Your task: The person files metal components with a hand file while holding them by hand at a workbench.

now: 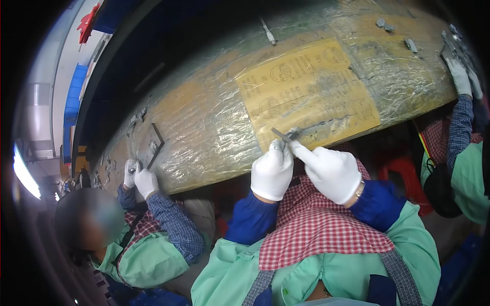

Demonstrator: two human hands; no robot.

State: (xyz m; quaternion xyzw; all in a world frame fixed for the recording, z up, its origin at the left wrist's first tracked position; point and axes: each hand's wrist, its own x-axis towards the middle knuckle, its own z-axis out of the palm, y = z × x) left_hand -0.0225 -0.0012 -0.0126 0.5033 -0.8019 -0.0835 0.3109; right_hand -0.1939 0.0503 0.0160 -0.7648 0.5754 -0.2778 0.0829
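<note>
Both my hands wear white gloves and meet at the near edge of the worktable. My right hand (332, 171) is closed on a narrow, flat, dark file (280, 135), whose end points up and to the left. Close beside it, my left hand (273, 173) is closed with its fingertips pinching a small grey metal part (293, 133). The file lies across or against this part; the exact contact is too small to tell. Under them is a yellow printed paper sheet (286, 76) with grey dust and dark streaks on it.
The worktable (214, 127) is wrapped in clear film. A pen-like tool (268, 34) lies at the far side, and grey metal parts (410, 45) lie to the right. Gloved co-workers work at left (145, 181) and right (459, 76). A red stool (406, 176) stands below the table.
</note>
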